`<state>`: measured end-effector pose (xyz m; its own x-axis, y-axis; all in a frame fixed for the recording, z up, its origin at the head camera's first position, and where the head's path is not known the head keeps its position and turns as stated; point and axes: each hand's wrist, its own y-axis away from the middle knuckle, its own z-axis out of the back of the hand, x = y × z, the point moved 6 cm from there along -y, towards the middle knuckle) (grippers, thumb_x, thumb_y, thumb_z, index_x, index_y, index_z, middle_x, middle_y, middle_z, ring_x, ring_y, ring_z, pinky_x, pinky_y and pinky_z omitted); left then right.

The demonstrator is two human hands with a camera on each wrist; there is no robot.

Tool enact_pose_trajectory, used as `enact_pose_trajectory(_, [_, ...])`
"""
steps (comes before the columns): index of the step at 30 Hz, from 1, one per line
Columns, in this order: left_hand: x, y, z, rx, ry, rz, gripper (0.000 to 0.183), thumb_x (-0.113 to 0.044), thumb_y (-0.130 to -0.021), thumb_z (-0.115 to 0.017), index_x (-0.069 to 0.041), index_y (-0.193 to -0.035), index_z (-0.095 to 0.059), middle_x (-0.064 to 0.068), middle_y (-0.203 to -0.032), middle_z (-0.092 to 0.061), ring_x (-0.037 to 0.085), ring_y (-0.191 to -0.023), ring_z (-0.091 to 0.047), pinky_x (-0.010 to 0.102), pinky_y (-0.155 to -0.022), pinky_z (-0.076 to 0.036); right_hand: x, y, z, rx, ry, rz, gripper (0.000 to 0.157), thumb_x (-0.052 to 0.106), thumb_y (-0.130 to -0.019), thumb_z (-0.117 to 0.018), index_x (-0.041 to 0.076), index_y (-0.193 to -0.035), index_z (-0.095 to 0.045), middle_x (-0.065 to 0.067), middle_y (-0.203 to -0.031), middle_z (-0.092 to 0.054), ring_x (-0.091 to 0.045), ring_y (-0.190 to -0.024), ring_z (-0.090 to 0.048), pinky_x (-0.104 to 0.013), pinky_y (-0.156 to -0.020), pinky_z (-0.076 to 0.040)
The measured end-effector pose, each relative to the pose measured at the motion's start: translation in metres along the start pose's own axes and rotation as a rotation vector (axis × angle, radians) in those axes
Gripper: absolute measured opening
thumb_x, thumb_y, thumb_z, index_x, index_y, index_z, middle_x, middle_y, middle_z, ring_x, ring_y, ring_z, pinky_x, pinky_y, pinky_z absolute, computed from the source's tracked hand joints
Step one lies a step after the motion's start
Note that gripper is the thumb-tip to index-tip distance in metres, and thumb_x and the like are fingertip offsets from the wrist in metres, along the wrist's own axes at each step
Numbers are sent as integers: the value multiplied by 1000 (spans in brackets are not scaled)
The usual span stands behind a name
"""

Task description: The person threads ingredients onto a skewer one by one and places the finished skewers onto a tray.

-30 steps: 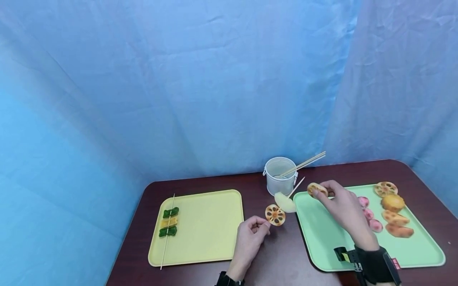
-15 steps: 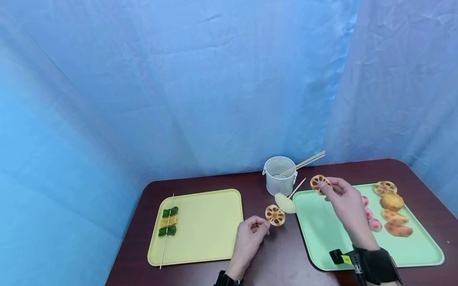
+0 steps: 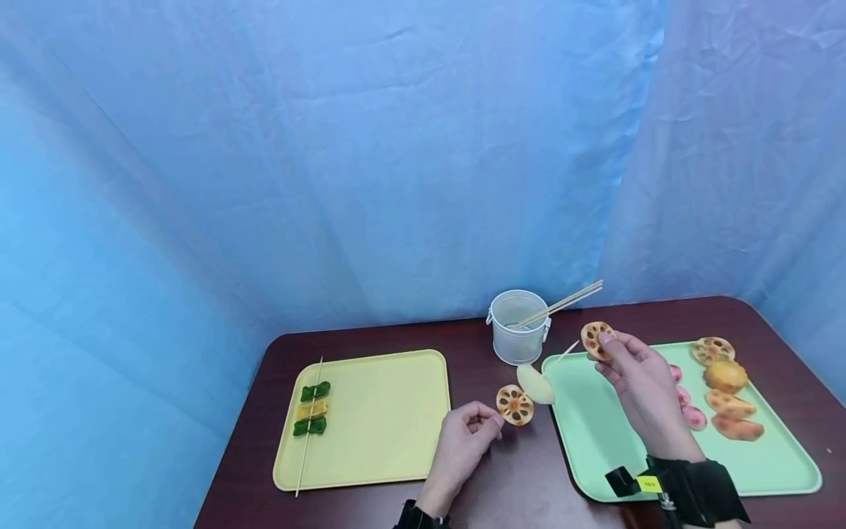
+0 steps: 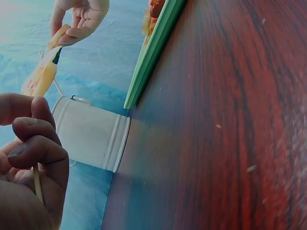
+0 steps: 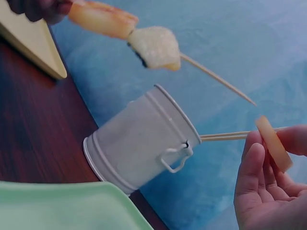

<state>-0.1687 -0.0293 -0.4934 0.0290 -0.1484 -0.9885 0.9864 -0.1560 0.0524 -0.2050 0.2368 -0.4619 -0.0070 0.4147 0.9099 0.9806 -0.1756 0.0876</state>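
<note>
My left hand [image 3: 465,444] grips the lower end of a bamboo skewer [image 5: 218,79]. Threaded on it, just past the fingertips, is a lotus root slice [image 3: 515,405], and beyond that a pale oval slice [image 3: 536,384] with a dark edge in the wrist views. Bare wood shows at the pointed end. Between thumb and fingers, my right hand [image 3: 644,389] pinches a second lotus root slice [image 3: 590,340] above the green tray's far left corner. In the right wrist view the skewer tip points toward this slice, with a small gap between them.
A white bucket [image 3: 518,342] with more skewers stands behind. On the green tray [image 3: 588,470] lie another lotus slice [image 3: 713,350], a yellow lump [image 3: 725,375], tan pieces [image 3: 736,427] and pink rounds [image 3: 693,418]. The yellow tray [image 3: 383,419] bears a filled skewer [image 3: 311,411].
The right hand has raised its lotus root slice and turned the holed face into view, shifting slightly right. The left hand's skewer has swung a little right, tip lower.
</note>
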Motion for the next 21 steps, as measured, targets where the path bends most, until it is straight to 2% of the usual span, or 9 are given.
enact_pose_trajectory(5, [-23, 8, 2, 21, 7, -28, 15, -6, -87, -63, 9, -86, -67, 7, -66, -63, 2, -48, -42, 15, -44, -31, 1, 0, -2, 36, -90, 15, 23, 18, -93, -62, 4, -111, -57, -1, -105, -62, -9, -89, -65, -22, -72, -54])
enact_pose_trajectory(8, [-26, 9, 1, 27, 6, -32, 14, -5, -87, -63, 9, -85, -66, 7, -66, -63, 2, -47, -41, 15, -44, -31, 3, 1, -3, 49, -114, 31, 19, 15, -94, -61, 5, -109, -58, -1, -104, -63, -9, -89, -65, -23, -73, -54])
enact_pose_trajectory(15, [2, -1, -2, 33, -8, -11, 14, -10, -88, -64, 3, -86, -68, 3, -66, -63, 2, -45, -40, 16, -42, -30, 5, 5, -6, 46, -99, 63, 17, 14, -95, -59, 4, -109, -58, -2, -105, -63, -10, -92, -64, -23, -76, -53])
enact_pose_trajectory(21, [7, -2, -1, 50, 5, -33, 17, -16, -87, -66, 0, -86, -69, 0, -66, -63, 3, -44, -40, 16, -41, -30, 7, 7, -9, 57, -95, 100, 18, 12, -95, -59, 2, -109, -57, -3, -105, -62, -11, -92, -63, -23, -76, -53])
